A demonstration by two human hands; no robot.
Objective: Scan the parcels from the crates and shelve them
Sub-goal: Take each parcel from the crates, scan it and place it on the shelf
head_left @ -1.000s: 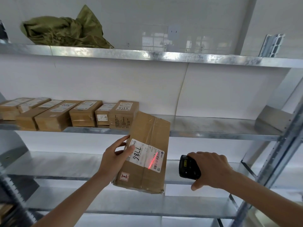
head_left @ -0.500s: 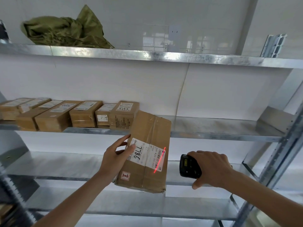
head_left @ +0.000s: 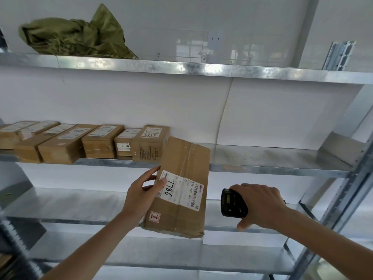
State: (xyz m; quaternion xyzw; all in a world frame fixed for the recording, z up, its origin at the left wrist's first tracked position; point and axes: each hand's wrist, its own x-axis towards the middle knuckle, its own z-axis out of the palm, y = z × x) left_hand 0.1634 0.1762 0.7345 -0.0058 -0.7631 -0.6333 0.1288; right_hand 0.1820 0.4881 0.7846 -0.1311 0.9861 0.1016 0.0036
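Shelf (head_left: 262,158) bears seven parcels (head_left: 101,141); left grip (head_left: 141,197) clasps an eighth (head_left: 181,188), right grip (head_left: 260,207) a scanner (head_left: 232,203)

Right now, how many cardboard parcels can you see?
8: seven in a row on the middle shelf, from the far-left one to "3753"; one, "7786", in the left hand. More may lie out of view leftward.

Illumination: bright, diffuse, even; shadows soft. Glare and window reflections appear on the glossy wall (head_left: 222,47) and top shelf (head_left: 181,67) edge. Wide-angle distortion bends lines at frame edges. Lower-left corner blurred.
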